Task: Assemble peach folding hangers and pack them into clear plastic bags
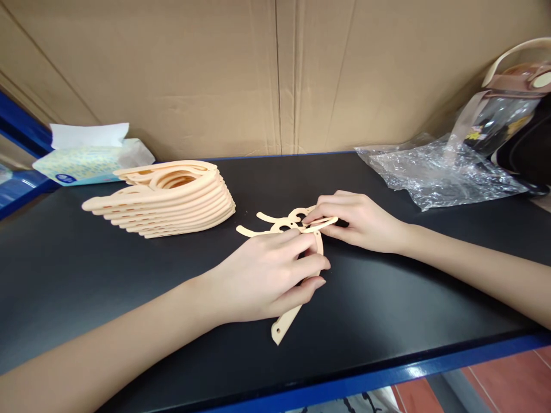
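Note:
A cream plastic folding hanger (pixel 282 328) lies on the black shelf top (pixel 387 304) in the middle. My left hand (pixel 267 278) is closed over its lower arm, fingers pinched on the plastic. My right hand (pixel 357 221) pinches the hanger's upper end near the hook (pixel 267 218), fingers closed on a thin loop. Much of the hanger is hidden under both hands. To the left stands a neat stack of the same cream hangers (pixel 166 198), folded and untouched.
A tissue pack (pixel 88 158) sits at the back left. Crumpled clear plastic bags (pixel 434 172) and a bagged item (pixel 512 103) lie at the back right. Cardboard (pixel 258 74) walls the back. The shelf's blue front edge (pixel 387 376) runs close below my arms.

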